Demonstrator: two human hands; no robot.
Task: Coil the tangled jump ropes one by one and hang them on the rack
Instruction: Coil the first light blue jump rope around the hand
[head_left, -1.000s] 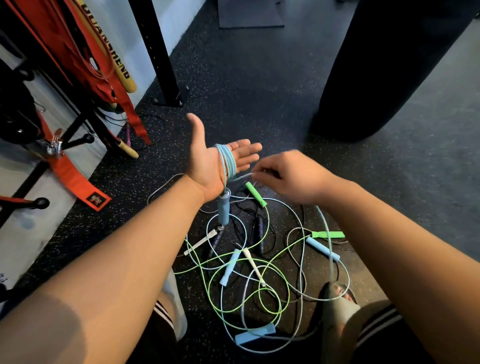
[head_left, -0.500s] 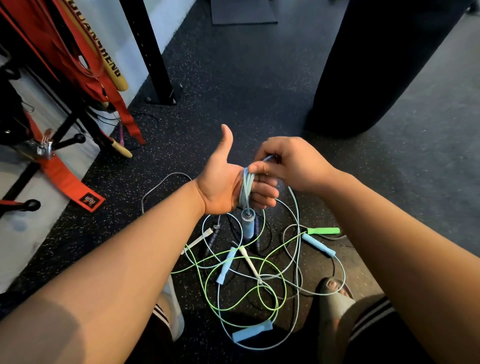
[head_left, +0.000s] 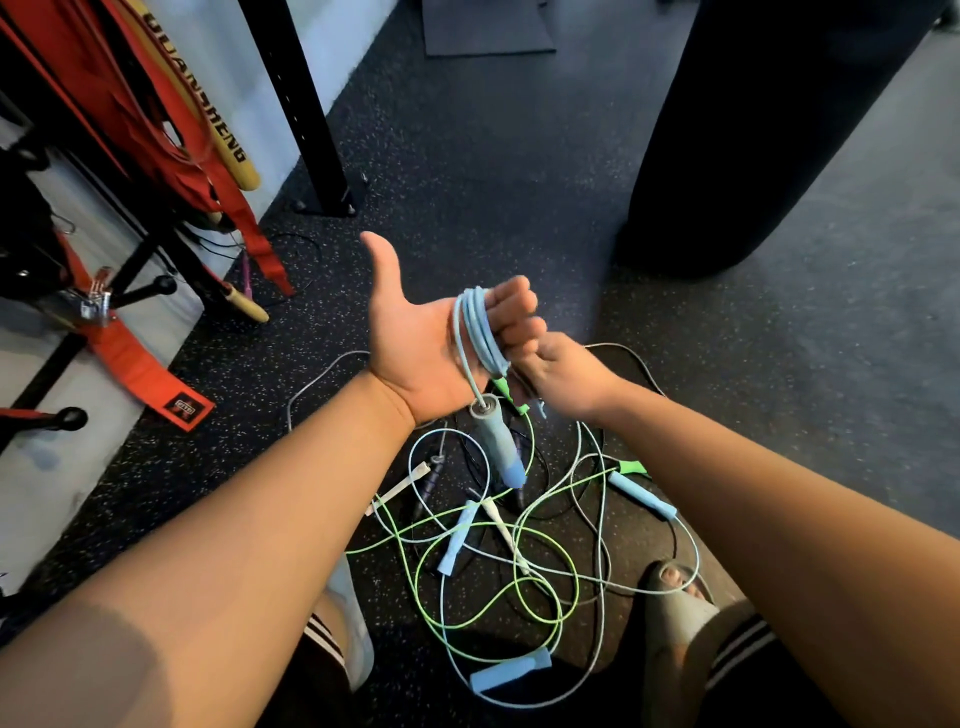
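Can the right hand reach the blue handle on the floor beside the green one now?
Probably yes, but not freely: the right hand seems busy holding the rope wound on the left hand. The handle lies uncovered, close to it.

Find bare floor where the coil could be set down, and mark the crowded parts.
Free: the floor between the post and the bag; also the stretch right of the ropes, nearer than the bag. Crowded: the tangled ropes at centre, and by the rack with its red straps.
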